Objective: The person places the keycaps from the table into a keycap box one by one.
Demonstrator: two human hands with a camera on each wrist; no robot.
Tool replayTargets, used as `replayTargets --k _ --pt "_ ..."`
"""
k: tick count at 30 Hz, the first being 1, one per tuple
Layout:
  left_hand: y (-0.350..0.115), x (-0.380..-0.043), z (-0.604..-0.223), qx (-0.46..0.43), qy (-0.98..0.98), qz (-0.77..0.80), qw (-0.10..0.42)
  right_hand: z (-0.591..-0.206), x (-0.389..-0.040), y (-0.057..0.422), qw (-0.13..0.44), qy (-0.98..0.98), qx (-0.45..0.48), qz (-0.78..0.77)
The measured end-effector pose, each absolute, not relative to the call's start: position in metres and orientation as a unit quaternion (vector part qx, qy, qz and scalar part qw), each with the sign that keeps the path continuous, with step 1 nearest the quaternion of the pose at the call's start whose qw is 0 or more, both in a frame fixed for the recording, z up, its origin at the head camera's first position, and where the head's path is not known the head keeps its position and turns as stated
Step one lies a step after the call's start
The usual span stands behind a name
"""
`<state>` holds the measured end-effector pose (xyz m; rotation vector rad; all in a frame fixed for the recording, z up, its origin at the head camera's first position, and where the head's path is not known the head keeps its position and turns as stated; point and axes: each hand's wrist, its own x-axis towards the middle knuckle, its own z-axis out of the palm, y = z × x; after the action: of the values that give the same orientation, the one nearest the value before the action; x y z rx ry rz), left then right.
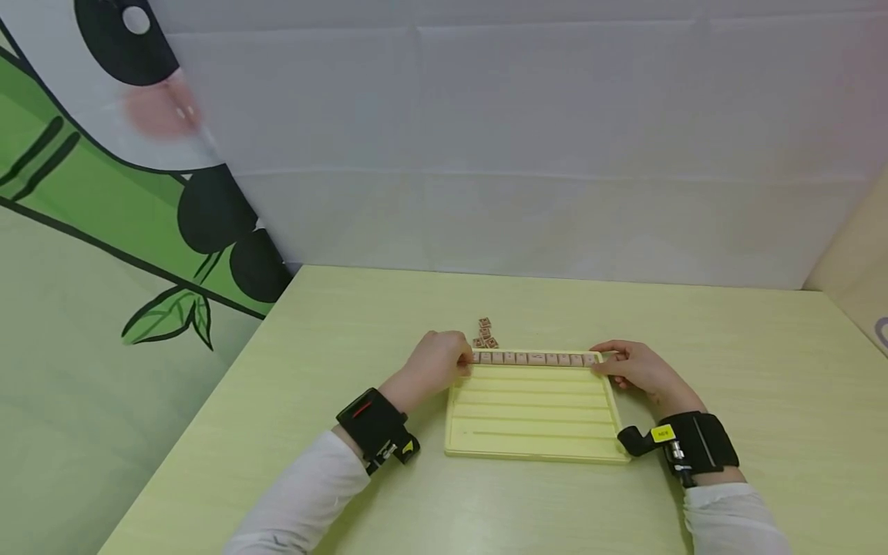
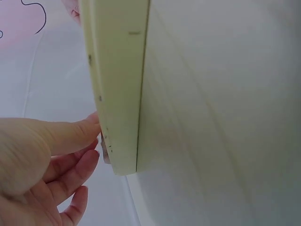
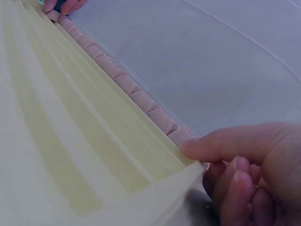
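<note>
A pale yellow ridged tray point(image 1: 534, 443) lies on the table, with a row of small pinkish-brown tiles point(image 1: 536, 358) along its far groove. At the row's left end, my left hand point(image 1: 435, 362) pinches a tile point(image 3: 53, 16) between thumb and fingers; its face is hidden. My right hand point(image 1: 644, 371) grips the tray's far right corner. In the right wrist view its thumb point(image 3: 207, 146) presses by the last tile point(image 3: 180, 136), the other fingers curled at the corner. From the left wrist, the tray's side wall point(image 2: 117, 84) shows beside the left thumb point(image 2: 70, 136).
Several loose brown tiles point(image 1: 485, 333) lie in a small cluster just beyond the tray's far left edge. The light wood table point(image 1: 277, 416) reaches back to a pale hanging cloth point(image 1: 527, 154). Cartoon-printed cloth point(image 1: 83, 254) hangs on the left. Both wrists wear black camera straps.
</note>
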<state>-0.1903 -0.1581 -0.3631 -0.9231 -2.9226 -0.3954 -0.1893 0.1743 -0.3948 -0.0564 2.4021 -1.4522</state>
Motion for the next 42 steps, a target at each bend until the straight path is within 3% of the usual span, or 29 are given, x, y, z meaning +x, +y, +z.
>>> replayTargets --k 42 --pt "-0.1683 -0.1878 -0.3624 -0.254 -0.958 -0.131 0.003 -0.3961 -0.1852 0.1718 0.163 0.843 -0.025 -0.512"
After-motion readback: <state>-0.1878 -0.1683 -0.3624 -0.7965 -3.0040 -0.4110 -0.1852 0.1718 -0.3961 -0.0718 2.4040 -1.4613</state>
